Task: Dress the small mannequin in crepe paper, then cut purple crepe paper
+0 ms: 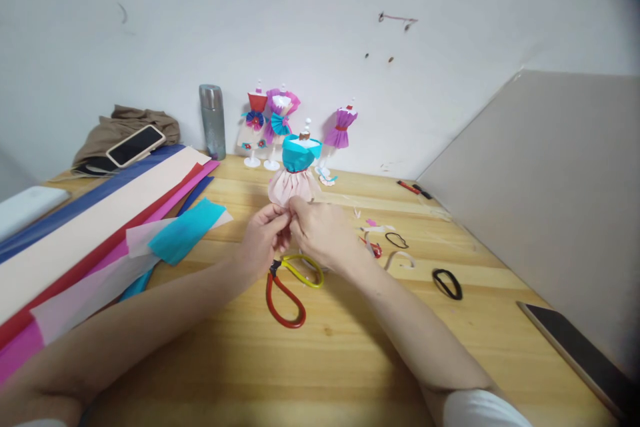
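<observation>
A small white dress-form stand (308, 127) wears a turquoise paper top (299, 155) and a gathered pale pink skirt (293, 187) with a thin red band at the waist. In front of the skirt's lower edge, my left hand (265, 233) and my right hand (320, 227) meet, with fingertips pinched together. What they pinch is hidden by the fingers. The stand's foot is also out of sight behind them. Below the hands lies a pair of scissors (285, 287) with one red and one yellow handle, its blades mostly covered by my left hand.
Dressed mini forms (341, 130) stand along the wall. A grey bottle (213, 123), brown cloth (107, 133) and phone (136, 145) sit back left. Coloured paper sheets (100, 220) cover the left side. A black hair tie (447, 284) and dark tablet-like device (575, 353) lie right.
</observation>
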`<state>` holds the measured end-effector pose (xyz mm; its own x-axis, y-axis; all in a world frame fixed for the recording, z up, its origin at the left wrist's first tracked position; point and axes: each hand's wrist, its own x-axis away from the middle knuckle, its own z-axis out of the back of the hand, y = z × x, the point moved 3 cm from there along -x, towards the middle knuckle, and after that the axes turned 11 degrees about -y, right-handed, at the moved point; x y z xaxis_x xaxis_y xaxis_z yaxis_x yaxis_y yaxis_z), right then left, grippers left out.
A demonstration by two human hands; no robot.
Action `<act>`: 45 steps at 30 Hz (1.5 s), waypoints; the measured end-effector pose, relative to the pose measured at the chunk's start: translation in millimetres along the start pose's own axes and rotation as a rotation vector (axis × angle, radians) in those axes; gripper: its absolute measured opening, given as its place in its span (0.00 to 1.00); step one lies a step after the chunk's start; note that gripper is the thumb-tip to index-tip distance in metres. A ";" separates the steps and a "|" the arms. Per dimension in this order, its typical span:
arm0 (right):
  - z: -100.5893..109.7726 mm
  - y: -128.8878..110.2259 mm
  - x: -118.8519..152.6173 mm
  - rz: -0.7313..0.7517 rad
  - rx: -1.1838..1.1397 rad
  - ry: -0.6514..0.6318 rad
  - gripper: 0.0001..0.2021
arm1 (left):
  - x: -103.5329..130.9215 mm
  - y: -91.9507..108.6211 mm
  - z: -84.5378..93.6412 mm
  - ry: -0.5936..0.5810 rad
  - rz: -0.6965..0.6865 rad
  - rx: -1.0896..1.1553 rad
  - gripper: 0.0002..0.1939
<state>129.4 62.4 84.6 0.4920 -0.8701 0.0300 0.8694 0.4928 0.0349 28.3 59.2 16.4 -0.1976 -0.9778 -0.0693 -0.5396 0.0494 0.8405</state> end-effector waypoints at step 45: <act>-2.6 28.5 -5.6 0.206 -0.598 0.301 0.19 | -8.8 2.8 -1.6 0.038 -0.065 0.034 0.18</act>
<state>151.5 81.3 82.9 0.5655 -0.7668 -0.3036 0.5906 0.6335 -0.4998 29.9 67.7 20.3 -0.1303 -0.9862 -0.1020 -0.5778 -0.0081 0.8161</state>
